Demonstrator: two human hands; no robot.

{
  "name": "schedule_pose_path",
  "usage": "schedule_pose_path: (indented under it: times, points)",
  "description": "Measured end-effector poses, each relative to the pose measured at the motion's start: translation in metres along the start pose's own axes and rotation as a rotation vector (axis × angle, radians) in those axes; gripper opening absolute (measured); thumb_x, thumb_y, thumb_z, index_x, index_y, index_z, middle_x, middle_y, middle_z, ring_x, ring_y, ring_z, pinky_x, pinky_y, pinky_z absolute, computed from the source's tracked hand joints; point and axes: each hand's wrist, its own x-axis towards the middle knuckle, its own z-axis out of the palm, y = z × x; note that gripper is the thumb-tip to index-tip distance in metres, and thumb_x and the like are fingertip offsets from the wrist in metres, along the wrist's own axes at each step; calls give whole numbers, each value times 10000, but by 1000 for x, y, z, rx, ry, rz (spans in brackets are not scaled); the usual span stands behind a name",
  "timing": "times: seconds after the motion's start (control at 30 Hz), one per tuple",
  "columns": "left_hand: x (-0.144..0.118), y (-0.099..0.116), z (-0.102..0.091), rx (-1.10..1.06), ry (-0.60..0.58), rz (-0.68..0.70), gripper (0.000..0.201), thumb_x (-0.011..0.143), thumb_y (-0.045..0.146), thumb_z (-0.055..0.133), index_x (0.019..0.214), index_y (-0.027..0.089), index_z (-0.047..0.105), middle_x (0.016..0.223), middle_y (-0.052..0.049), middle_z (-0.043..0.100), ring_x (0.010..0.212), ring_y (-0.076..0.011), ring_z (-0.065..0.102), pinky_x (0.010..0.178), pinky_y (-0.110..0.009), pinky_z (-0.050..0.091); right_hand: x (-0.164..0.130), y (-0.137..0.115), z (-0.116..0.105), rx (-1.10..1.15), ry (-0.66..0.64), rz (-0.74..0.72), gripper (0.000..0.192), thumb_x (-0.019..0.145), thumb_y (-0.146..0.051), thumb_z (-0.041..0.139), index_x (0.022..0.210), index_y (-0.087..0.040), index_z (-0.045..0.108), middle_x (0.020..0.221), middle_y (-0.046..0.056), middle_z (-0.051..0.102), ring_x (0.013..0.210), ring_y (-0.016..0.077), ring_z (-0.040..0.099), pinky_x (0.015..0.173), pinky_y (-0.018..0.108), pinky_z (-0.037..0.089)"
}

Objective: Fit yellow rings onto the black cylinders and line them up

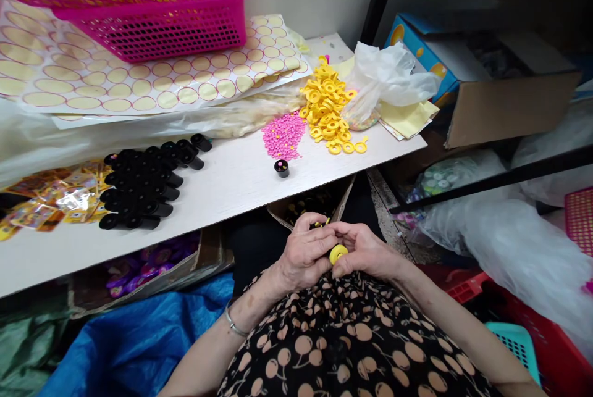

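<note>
Both hands' fingers pinch yellow ring [338, 254] over lap; table edge [259, 196] just ahead, gap between.

1. Even, bright overhead light — white table [241, 181] well exposed, no harsh glare.
2. Dim under the table and on the shelf [509, 175] at right.
3. Wide-angle bending at edges — table edge bows.
4. Focus sharp centrally, slightly soft toward the corners.
</note>
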Motion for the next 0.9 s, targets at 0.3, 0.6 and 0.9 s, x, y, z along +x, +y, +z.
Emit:
schedule_pose_path:
  times: [0.3, 0.6, 0.9]
  points:
    - [-6, -5, 2, 17, -9, -73, 231, 795, 305, 568, 956, 154, 638, 845, -70, 684, 930, -207, 527, 953, -449, 362, 6, 15, 4, 69, 113, -75, 412, 588, -147, 753, 978, -157, 621, 743, -28, 572, 652, 77, 499, 597, 194, 388]
    - [-7, -9, 0, -106, 65, -275, 228, 718, 311, 666, 888, 159, 662, 783, -66, 676, 891, -207, 515, 799, -373, 447, 17, 24, -6, 45, 89, -107, 504, 570, -171, 765, 1048, -174, 605, 897, 14, 622, 793, 120, 533, 665, 220, 401]
    - [-10, -14, 6, -40, 48, -194, 202, 749, 269, 632, 925, 172, 649, 815, -54, 681, 861, -188, 538, 819, -375, 441, 23, 24, -3, 78, 173, -98, 416, 562, -237, 759, 940, -159, 603, 801, 2, 593, 688, 105, 518, 582, 207, 400]
